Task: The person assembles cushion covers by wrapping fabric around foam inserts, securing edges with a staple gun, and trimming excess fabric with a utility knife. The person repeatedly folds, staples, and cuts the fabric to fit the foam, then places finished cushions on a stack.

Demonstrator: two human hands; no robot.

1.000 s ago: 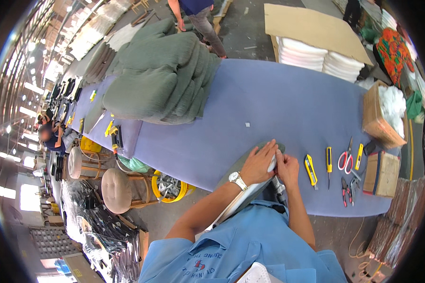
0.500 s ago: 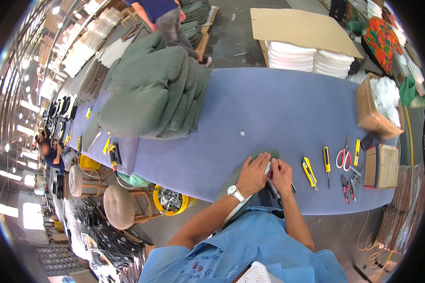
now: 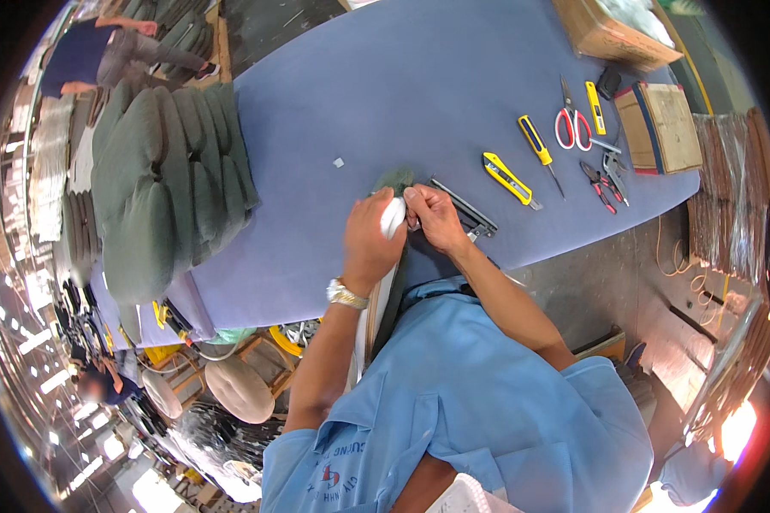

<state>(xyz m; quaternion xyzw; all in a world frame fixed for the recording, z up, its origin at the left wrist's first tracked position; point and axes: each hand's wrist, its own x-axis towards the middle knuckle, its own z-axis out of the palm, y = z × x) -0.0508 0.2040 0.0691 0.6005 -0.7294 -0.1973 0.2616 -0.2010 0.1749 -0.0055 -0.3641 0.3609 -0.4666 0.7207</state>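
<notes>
Hands together at table [image 3: 385, 94] edge: left hand [image 3: 370, 242] and right hand [image 3: 436, 215], fingers clamped on white-ended green piece [image 3: 393, 214]. Yellow utility knife [image 3: 509, 179] lay at two o'clock, apart.

Person's wearing a light blue short-sleeved work shirt [image 3: 479, 402] with a collar, and there's some small printed lettering plus a little red-and-blue emblem on the chest. Forearms are bare below the sleeves. On the left wrist there's a metal-band wristwatch [image 3: 347, 294], silver with a gold tint. No gloves on either hand.
</notes>
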